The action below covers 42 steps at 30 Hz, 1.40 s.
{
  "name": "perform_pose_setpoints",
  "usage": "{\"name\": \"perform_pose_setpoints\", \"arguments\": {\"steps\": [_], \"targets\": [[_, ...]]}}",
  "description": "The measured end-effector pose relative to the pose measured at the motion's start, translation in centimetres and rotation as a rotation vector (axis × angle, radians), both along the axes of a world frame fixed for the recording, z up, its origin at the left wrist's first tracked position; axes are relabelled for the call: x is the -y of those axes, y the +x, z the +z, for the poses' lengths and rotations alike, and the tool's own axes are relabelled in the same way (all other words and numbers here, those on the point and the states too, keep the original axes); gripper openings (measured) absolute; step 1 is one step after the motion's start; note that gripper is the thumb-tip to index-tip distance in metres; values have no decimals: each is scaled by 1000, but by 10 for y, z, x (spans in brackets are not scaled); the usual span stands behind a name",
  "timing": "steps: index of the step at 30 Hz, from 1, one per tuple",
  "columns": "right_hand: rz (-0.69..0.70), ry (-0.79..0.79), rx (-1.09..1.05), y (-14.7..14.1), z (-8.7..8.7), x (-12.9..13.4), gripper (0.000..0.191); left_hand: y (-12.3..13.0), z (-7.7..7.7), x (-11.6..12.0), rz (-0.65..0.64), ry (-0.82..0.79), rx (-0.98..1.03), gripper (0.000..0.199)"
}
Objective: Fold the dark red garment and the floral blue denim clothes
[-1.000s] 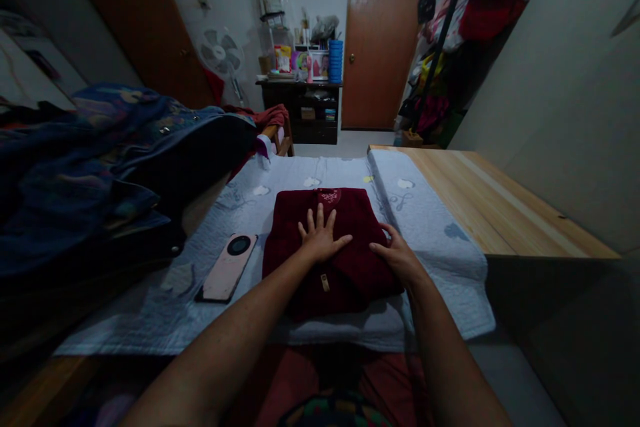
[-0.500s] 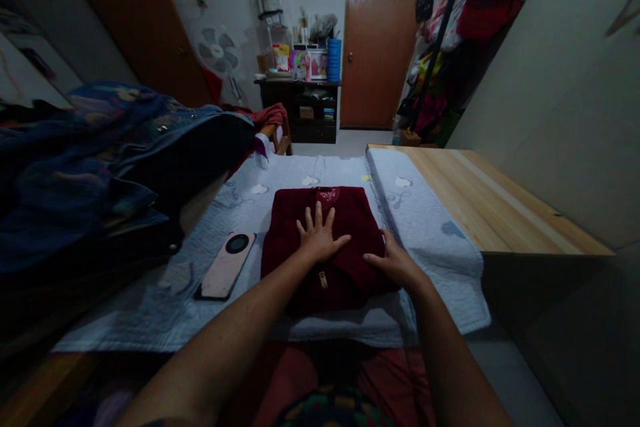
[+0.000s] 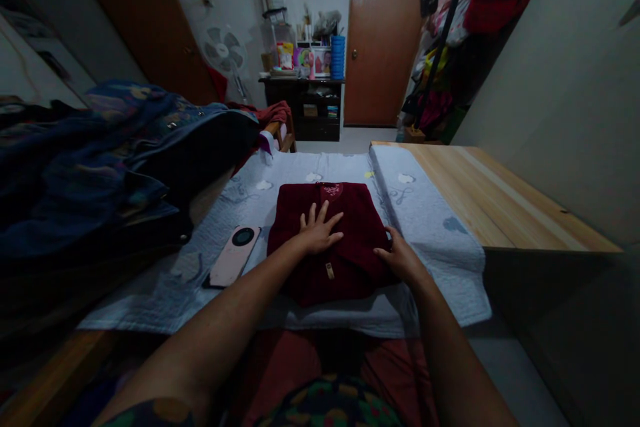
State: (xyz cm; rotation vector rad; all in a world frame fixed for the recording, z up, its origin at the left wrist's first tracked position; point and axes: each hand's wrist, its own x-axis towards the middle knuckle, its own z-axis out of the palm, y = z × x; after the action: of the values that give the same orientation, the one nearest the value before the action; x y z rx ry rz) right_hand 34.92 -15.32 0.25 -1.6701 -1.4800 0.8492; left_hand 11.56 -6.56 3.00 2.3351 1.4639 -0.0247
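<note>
A dark red garment (image 3: pixel 357 213), folded into a rough square with a small tag near its front edge, lies on a pale blue quilted cloth (image 3: pixel 440 233). My left hand (image 3: pixel 319 232) rests flat on top of it, fingers spread. At the garment's right edge is my right hand (image 3: pixel 399 255), with thumb on top and fingers apart along the side. A pink phone (image 3: pixel 233 258) with a round dark camera lies face down on the cloth, left of the garment.
Denim clothes (image 3: pixel 75 180) are heaped at the left. A wooden board (image 3: pixel 480 193) extends at the right beside a pale wall. Farther back stand a dark cabinet (image 3: pixel 300 107), a fan (image 3: pixel 225 50) and a door (image 3: pixel 383 33).
The view has shifted slightly, so the scene sits a little higher and to the right. My left hand has turned a little on the garment, its fingers now pointing more to the right.
</note>
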Motion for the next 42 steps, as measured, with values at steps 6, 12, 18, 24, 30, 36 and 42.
{"name": "perform_pose_setpoints", "arguments": {"steps": [6, 12, 18, 24, 30, 36, 42], "targets": [[-71, 225, 559, -25, 18, -4, 56, 4, -20, 6, 26, 118, -6, 66], [133, 351, 589, -67, 13, -12, 54, 5, -20, 8, 37, 145, -21, 65], [171, 250, 757, -74, -10, -6, 53, 3, -21, 10, 28, 156, 6, 63], [191, 231, 816, -73, -11, -5, 55, 1, -24, 11, 17, 176, 28, 64], [255, 203, 852, -70, -7, -6, 57, 1, -28, 11, 21, 209, 12, 66], [402, 130, 837, -62, 25, -27, 47, 2, -33, 10, 28, 237, -11, 74], [346, 130, 388, -82, 55, -89, 31, 2, -34, 9, 36, 214, 15, 86]]}}
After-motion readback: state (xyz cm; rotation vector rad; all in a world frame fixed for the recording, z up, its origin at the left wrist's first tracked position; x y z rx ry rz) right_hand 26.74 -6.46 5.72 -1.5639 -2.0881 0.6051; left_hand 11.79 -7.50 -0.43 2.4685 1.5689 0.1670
